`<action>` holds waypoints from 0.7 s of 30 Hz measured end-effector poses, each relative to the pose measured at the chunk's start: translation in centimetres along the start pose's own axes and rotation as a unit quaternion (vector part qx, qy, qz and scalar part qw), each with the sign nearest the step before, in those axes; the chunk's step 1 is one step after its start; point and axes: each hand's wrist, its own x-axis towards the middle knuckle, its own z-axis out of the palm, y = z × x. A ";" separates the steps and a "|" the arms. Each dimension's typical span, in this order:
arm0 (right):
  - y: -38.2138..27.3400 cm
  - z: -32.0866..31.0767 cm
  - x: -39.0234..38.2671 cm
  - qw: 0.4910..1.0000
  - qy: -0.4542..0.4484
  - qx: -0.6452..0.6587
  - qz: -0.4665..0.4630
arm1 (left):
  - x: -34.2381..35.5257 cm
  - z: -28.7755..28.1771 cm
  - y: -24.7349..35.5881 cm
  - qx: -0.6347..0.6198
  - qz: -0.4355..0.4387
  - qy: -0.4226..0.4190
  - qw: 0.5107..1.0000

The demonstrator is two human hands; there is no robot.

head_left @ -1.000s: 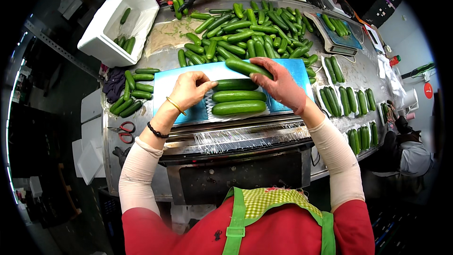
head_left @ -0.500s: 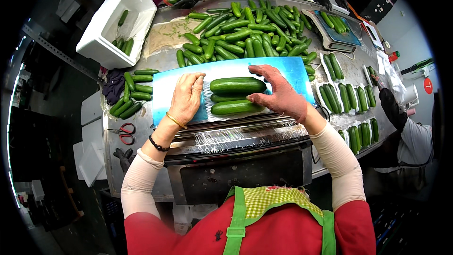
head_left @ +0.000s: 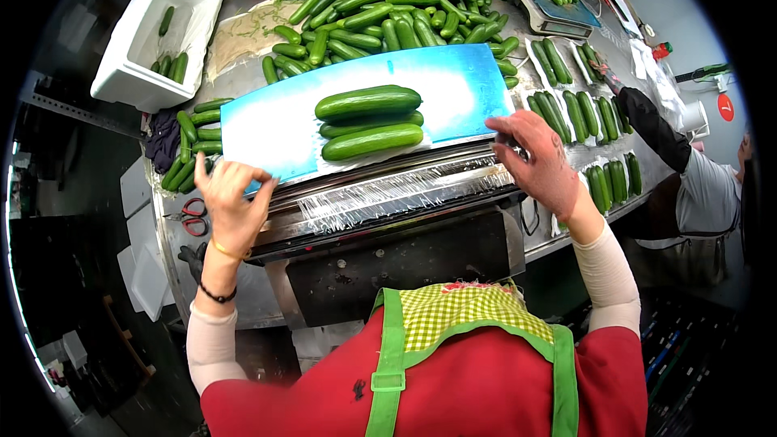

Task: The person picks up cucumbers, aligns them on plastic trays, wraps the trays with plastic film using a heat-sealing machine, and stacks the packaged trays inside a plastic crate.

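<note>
3 cucumbers [head_left: 371,125] on blue board [head_left: 463,85], between left hand [head_left: 233,198] and right hand [head_left: 541,160].

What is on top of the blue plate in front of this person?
Three cucumbers, the rearmost partly covering the middle one. White packing shows along their near side; what lies directly beneath them is covered.

Place: a packing room | Clues: long green veggies [head_left: 364,16] heaped on a big metal bench [head_left: 255,301] — plus a scale [head_left: 558,30], a white foam box [head_left: 121,73], a wrapping machine [head_left: 396,263] with clear wrap [head_left: 396,194], and another worker [head_left: 708,194] over on the right
</note>
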 end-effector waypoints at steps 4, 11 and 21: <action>0.8 0.2 0.1 0.994 0.020 -0.067 -0.087 | -0.6 -2.1 0.3 0.073 0.029 -0.040 0.996; 3.2 -0.7 -1.3 0.978 0.016 -0.141 -0.153 | -0.3 -3.3 0.2 0.088 0.050 -0.077 0.992; 2.9 0.4 0.2 0.999 -0.015 -0.014 0.025 | 2.1 3.2 -1.8 -0.350 -0.327 -0.147 0.865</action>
